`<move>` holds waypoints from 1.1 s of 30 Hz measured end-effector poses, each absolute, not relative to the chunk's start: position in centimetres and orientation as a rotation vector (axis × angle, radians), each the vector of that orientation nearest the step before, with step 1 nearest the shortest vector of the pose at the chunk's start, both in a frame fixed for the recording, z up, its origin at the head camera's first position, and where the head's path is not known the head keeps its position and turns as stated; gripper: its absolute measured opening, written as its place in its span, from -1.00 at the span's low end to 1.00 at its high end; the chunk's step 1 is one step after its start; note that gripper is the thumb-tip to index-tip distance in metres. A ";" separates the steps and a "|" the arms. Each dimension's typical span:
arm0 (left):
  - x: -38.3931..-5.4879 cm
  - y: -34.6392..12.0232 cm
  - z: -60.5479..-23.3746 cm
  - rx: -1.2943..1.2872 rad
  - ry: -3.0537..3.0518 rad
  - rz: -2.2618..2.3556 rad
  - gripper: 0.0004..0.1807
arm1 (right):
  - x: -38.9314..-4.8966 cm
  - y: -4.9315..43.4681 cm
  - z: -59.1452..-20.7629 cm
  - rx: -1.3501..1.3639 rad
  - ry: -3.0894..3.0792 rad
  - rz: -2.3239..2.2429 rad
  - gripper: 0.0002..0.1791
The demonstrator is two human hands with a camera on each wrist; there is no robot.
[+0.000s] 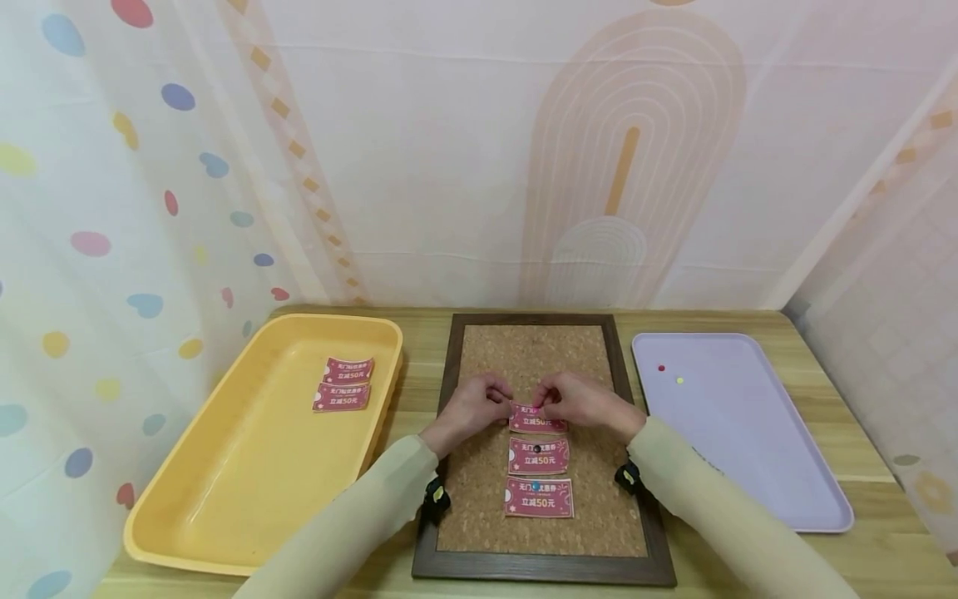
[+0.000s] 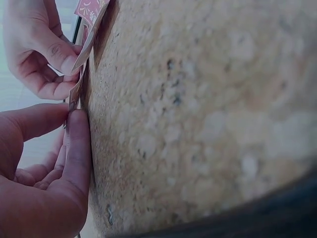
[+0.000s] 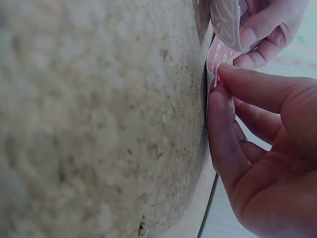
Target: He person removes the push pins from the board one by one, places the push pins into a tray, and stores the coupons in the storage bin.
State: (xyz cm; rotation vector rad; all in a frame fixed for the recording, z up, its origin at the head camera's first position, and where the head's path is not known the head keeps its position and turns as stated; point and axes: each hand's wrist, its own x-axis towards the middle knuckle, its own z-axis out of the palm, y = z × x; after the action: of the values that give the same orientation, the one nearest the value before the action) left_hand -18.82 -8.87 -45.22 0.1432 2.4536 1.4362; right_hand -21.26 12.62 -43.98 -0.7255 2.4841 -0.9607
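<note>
Three coupons on cork: top coupon (image 1: 539, 424), middle coupon (image 1: 539, 462) and bottom coupon (image 1: 540, 504), stacked in one column on the board (image 1: 479, 528), print upright to the person, narrow gaps between.
Top coupon: under both hands, at the column's upper end; the left wrist view shows paper bowing off the cork, likely why it needs holding.
Left hand (image 1: 475, 405): thumb and forefinger closed narrow, pinching the top coupon at its upper left, presumably to steady it and keep it straight.
Right hand (image 1: 580, 401): thumb and forefinger pinch the pink pin (image 3: 218, 78) at the coupon's upper edge, near mid-width; a central spot probably suits a single pin. Whether its point is in the cork, I cannot tell.
Black pin (image 1: 537, 449): near the middle coupon's top edge, apparently fixing it while leaving the large print readable.
Blue pin (image 1: 535, 486): likewise on the bottom coupon.
Yellow bin (image 1: 247, 433): left of the board, two spare coupons (image 1: 341, 399) at its right side, within easy left-hand reach.
Purple tray (image 1: 737, 433): right of the board, a red pin (image 1: 662, 368) and a yellow pin (image 1: 679, 380) near its upper left corner, handy for the right hand.
</note>
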 end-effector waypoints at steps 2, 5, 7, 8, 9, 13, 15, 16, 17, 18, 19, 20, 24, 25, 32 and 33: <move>-18.8 -9.0 -45.1 0.158 2.457 1.425 -0.81 | -21.3 12.5 -43.9 -0.710 2.475 -0.964 -0.95; -18.8 -9.1 -44.9 0.178 2.457 1.407 -0.80 | -21.3 12.4 -44.0 -0.698 2.467 -0.969 -0.94; -18.9 -9.2 -44.9 0.182 2.448 1.402 -0.80 | -21.4 12.4 -44.0 -0.699 2.466 -0.971 -0.94; -18.9 -9.2 -44.9 0.182 2.445 1.398 -0.79 | -21.4 12.4 -44.0 -0.696 2.467 -0.969 -0.93; -18.9 -9.2 -44.9 0.183 2.439 1.397 -0.79 | -21.4 12.4 -44.1 -0.697 2.464 -0.972 -0.93; -19.1 -9.3 -44.9 0.194 2.414 1.396 -0.80 | -21.4 12.4 -44.2 -0.707 2.470 -0.970 -0.93; -19.2 -9.3 -44.9 0.200 2.403 1.399 -0.80 | -21.4 12.4 -44.2 -0.712 2.483 -0.965 -0.93; -19.2 -9.4 -44.9 0.203 2.400 1.401 -0.80 | -21.4 12.3 -44.2 -0.712 2.493 -0.960 -0.93; -19.2 -9.4 -44.9 0.204 2.394 1.405 -0.80 | -21.4 12.3 -44.3 -0.710 2.504 -0.953 -0.93; -19.2 -9.4 -44.9 0.203 2.391 1.407 -0.80 | -21.4 12.3 -44.3 -0.708 2.512 -0.949 -0.93; -19.2 -9.4 -44.8 0.201 2.387 1.408 -0.80 | -21.3 12.3 -44.3 -0.716 2.518 -0.944 -0.93; -19.2 -9.4 -44.8 0.199 2.385 1.410 -0.80 | -21.3 12.2 -44.3 -0.716 2.523 -0.940 -0.95; -19.2 -9.4 -44.7 0.196 2.378 1.413 -0.80 | -21.3 12.2 -44.3 -0.728 2.536 -0.924 -0.98; -19.2 -9.4 -44.7 0.197 2.378 1.412 -0.80 | -21.3 12.2 -44.3 -0.732 2.539 -0.919 -0.97; -19.2 -9.4 -44.7 0.223 2.397 1.389 -0.80 | -21.3 12.1 -44.4 -0.719 2.544 -0.921 -0.95; -19.3 -9.4 -44.8 0.227 2.402 1.385 -0.80 | -21.3 12.1 -44.4 -0.712 2.543 -0.925 -0.94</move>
State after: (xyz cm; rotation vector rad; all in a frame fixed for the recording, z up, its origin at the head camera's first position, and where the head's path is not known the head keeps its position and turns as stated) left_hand -19.25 -9.43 -44.78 0.2275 2.4021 1.3853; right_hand -21.25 12.11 -44.43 -0.7121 2.5433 -0.9245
